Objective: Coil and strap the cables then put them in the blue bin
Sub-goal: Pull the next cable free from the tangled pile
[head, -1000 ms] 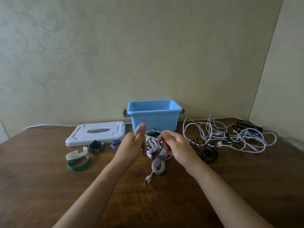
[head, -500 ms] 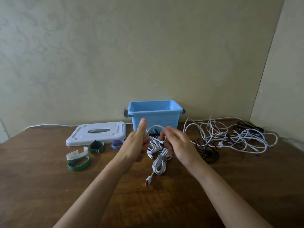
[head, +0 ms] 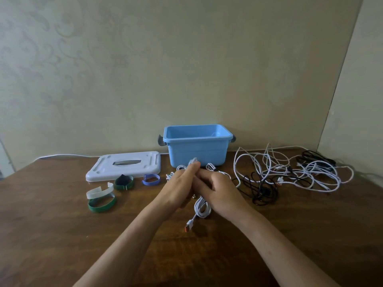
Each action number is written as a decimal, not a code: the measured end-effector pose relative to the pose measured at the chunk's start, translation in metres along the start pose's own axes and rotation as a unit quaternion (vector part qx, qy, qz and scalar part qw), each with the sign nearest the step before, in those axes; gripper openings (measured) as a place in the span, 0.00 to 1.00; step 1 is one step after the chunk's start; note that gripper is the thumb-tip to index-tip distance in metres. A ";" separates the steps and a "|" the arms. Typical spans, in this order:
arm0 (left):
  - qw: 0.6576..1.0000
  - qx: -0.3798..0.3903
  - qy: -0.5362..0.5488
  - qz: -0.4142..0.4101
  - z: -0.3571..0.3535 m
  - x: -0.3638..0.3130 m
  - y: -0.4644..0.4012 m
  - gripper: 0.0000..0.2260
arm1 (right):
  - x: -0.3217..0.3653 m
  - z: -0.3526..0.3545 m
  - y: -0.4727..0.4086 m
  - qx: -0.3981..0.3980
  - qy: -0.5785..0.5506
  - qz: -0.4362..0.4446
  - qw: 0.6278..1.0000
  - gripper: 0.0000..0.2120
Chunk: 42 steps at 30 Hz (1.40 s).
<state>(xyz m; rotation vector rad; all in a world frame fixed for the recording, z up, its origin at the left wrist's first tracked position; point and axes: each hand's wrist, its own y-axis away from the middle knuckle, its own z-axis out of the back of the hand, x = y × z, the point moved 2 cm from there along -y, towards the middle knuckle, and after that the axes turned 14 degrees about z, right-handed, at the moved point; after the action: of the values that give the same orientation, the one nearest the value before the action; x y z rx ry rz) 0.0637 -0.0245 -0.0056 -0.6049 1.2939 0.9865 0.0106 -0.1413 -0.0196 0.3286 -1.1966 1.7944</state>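
My left hand [head: 178, 189] and my right hand [head: 219, 191] meet in front of the blue bin [head: 196, 150], both holding a white cable [head: 202, 208]. Its looped part hangs below my hands, and an orange-tipped plug [head: 187, 227] dangles near the table. A blurred bit of cable sticks up above my left fingertips. More white loops lie just behind my hands. The part between my palms is hidden.
A tangle of white and black cables [head: 290, 175] spreads at the right. The white bin lid [head: 124, 166] lies left of the bin. Straps lie in front of it: two green [head: 101, 205], one clear [head: 99, 191], one purple [head: 151, 180]. The wall stands close behind.
My hands have closed together, the right hand now overlapping the left. The grey strap on the hanging loop is hidden behind my right hand.
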 end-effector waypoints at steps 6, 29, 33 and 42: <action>0.991 -0.109 0.070 -0.031 0.024 -0.003 -0.006 0.26 | 0.003 0.006 0.000 0.019 0.055 -0.022 0.998 0.13; 0.995 0.032 0.069 -0.065 0.027 -0.018 0.011 0.26 | -0.025 0.028 -0.002 -0.019 0.208 -0.030 0.977 0.11; 0.998 -0.009 -0.031 -0.062 0.012 -0.017 0.012 0.21 | -0.026 0.026 0.000 -0.049 0.180 -0.062 0.981 0.08; 0.973 -0.014 -0.226 -0.038 0.014 -0.004 0.001 0.27 | -0.017 0.028 -0.001 -0.094 0.221 -0.021 0.971 0.08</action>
<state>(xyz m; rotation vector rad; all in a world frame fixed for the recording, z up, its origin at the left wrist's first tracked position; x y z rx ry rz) 0.0699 -0.0135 0.0018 -0.4143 0.8485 1.0104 0.0132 -0.1738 -0.0165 -0.1505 -1.0176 1.5924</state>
